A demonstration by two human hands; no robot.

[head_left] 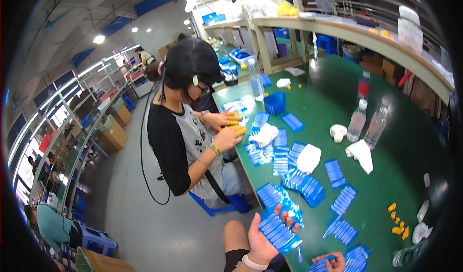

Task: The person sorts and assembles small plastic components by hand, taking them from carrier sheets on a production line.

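My left hand (263, 240), with a pale band on its wrist, grips a flat blue ribbed plastic piece (279, 233) near the table's front edge. A thin blue strip (299, 254) hangs at that piece's lower corner. At the bottom of the view my right hand (336, 262) is closed on another blue ribbed piece (319, 265), partly cut off by the picture's edge. More blue pieces (356, 257) lie right beside it. Beyond my left hand spreads a shiny heap of the same blue pieces (277, 197), and several single ones (343, 199) form a row to its right.
A co-worker (185, 122) with yellow finger covers sits at the table's left side. On the green table (410, 171) stand clear bottles (357, 121), a blue basket (275, 103), white cloths (308, 158) and yellow bits (398, 229). A shelf (347, 28) runs along the back.
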